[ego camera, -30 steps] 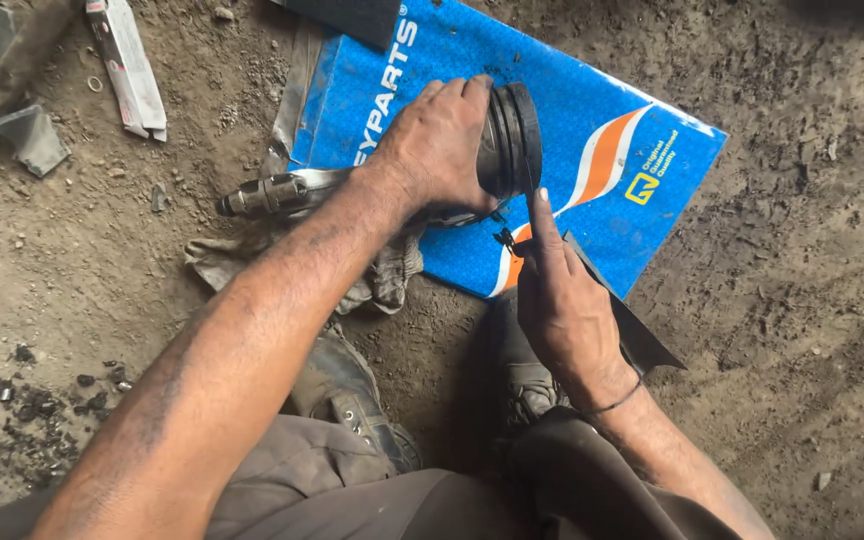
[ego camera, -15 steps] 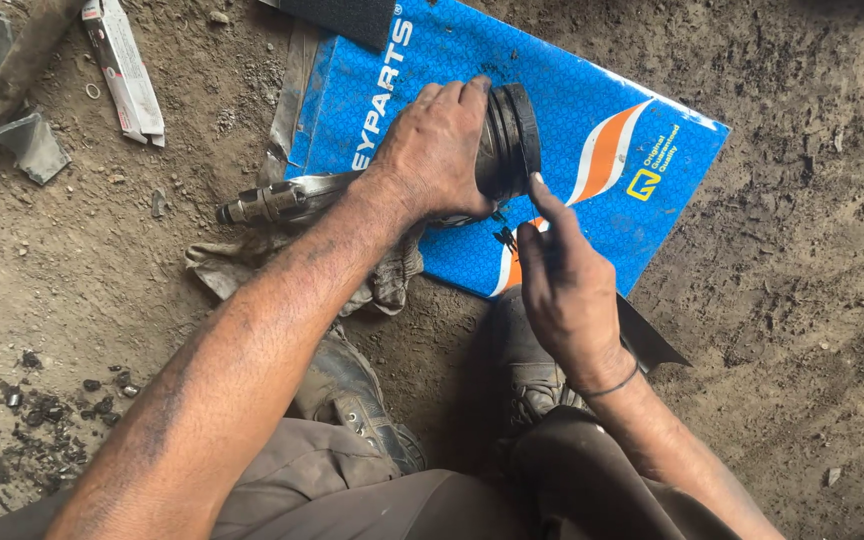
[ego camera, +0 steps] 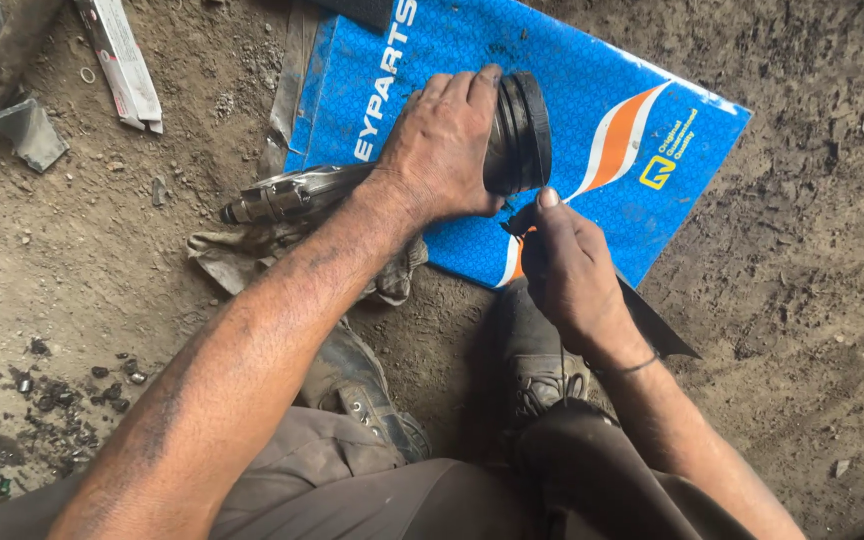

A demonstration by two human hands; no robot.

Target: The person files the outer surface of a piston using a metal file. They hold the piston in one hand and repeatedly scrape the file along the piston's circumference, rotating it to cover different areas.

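Crouched over dirt floor (ego camera: 102, 300), both boots (ego camera: 542, 370) planted at six o'clock. Left hand (ego camera: 442, 150) clamped over rubber boot (ego camera: 522, 130), fingers wrapped across its ribbed body, thumb side down, apparently to pin it against blue box (ego camera: 632, 130) so it could not roll. Boot sat dead centre on that flattened box, likely laid as a clean pad over the grit. Metal shaft (ego camera: 282, 195) poked out at nine o'clock from under the wrist, resting on a rag (ego camera: 242, 260). Right hand (ego camera: 567, 275) at five o'clock of the boot, fingers pinched narrow on something small and dark by the boot's rim; what exactly, could not be told. Dark strip (ego camera: 662, 330) trailed beneath that wrist. Scrap carton (ego camera: 122, 65) lay off at ten o'clock, well apart.
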